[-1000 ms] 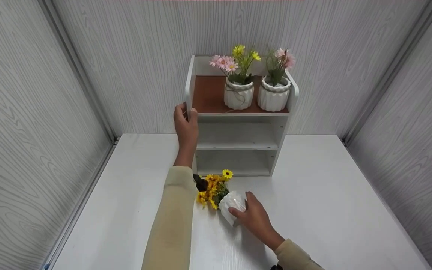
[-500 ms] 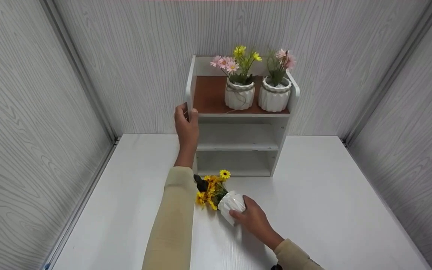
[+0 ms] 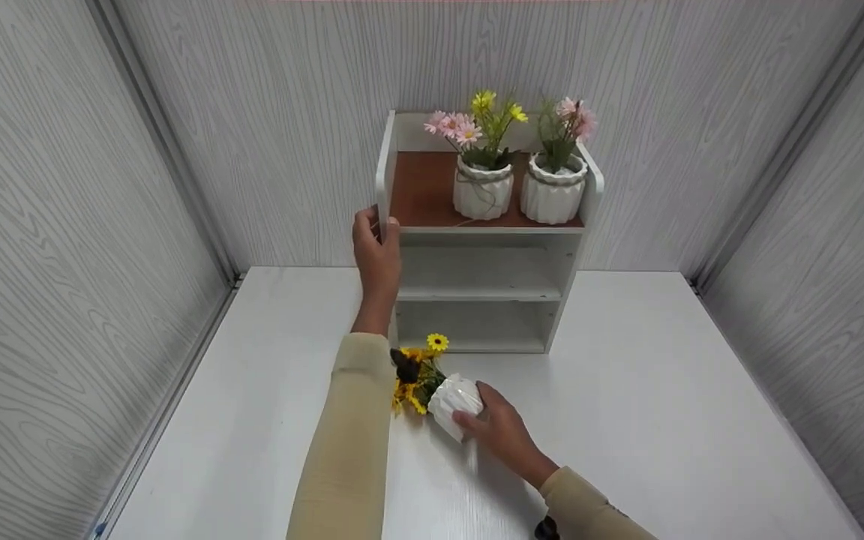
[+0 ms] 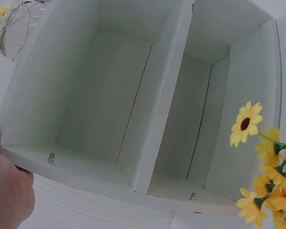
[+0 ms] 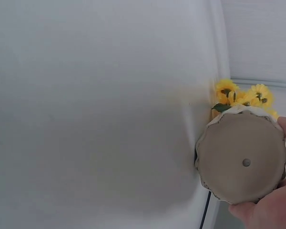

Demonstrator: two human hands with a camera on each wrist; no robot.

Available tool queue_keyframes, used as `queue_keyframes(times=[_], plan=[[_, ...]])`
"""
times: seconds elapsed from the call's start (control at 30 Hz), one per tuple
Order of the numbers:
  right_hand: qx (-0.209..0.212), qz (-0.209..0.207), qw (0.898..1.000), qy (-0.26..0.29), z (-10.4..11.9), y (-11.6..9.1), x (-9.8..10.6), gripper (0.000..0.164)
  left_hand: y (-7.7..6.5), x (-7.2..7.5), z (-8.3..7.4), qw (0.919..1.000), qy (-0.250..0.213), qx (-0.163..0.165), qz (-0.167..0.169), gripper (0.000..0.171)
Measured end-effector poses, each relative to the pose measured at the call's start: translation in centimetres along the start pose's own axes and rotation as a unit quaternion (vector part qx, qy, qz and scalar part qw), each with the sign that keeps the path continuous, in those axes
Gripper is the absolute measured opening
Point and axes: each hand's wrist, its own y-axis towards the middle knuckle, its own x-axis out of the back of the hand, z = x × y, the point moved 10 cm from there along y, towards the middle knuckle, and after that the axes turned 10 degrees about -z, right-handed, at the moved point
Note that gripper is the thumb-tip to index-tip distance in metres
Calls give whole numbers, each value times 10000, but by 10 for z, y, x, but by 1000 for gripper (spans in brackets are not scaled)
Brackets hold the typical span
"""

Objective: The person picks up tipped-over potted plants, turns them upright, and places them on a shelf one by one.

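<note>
My left hand [image 3: 378, 259] grips the left side panel of a white shelf unit [image 3: 481, 231], thumb in front and fingers behind the panel. In my right hand [image 3: 505, 427] is a white flower pot [image 3: 456, 403] with yellow flowers [image 3: 437, 343], tipped so the blooms point left toward the shelf's foot. The right wrist view shows the pot's round underside [image 5: 240, 157] with a small hole, thumb and fingers around its edge. Part of the flowers hides behind the left sleeve. Two white ribbed pots, one with pink and yellow flowers [image 3: 483, 191], one with pink flowers [image 3: 554, 196], stand on the brown top shelf.
The shelf unit stands on a white table [image 3: 642, 390] against a wood-grain back wall [image 3: 282, 135]. Below its top are two compartments, the middle one [image 3: 481, 270] and the lower one [image 3: 473, 324]. Grey wood-grain walls rise at both sides.
My right hand has shifted slightly left and up with the tilted flower pot, and more of the yellow flowers pass behind the left sleeve. My left hand keeps its grip on the shelf panel.
</note>
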Motion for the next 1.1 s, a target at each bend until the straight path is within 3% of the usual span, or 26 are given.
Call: queue_keyframes(times=[0.17,0.43,0.93,1.1], plan=[[-211,-4,9998,36,-8,-5,-1,85,0,1,3,10000,29,81,10,31],[-510,-21,9983,277,-20,-13,0,89,0,0,3,10000,46,29,5,32],[-446,94,9989,-77,-27,-28,20,99,0,-1,2,9999,118,-20,39,34],[-244,72,9996,-74,-25,-32,27,97,-1,-1,2,9999,107,-19,37,32]])
